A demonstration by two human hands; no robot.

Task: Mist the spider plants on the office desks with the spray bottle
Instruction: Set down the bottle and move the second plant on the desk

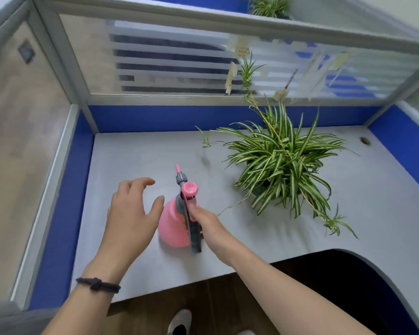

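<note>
The right hand (205, 222) was closed around the grey handle of the pink spray bottle (173, 224), which stood on the grey desk (131, 165) to the left of the spider plant (279, 163). The left hand (131, 211) hung open just beside the bottle's body, fingers spread, holding nothing.

The main risk, as I judged it, was aim: the nozzle (177, 169) pointed toward the back partition (155, 118), not at the leaves, so a squeeze from there would have wetted the desk and the blue fabric panel. A careless swing toward the plant could also have snagged the thin trailing runners (one lay on the desk close to the bottle).

The bottle was smooth plastic, bell-shaped and wide at the base, with a round pink cap and a grey collar. How full it was could not be read through the opaque wall. The plant's leaves were narrow, arching, striped green and cream, hiding most of a dark pot. The desk looked matte and faintly textured.
</note>
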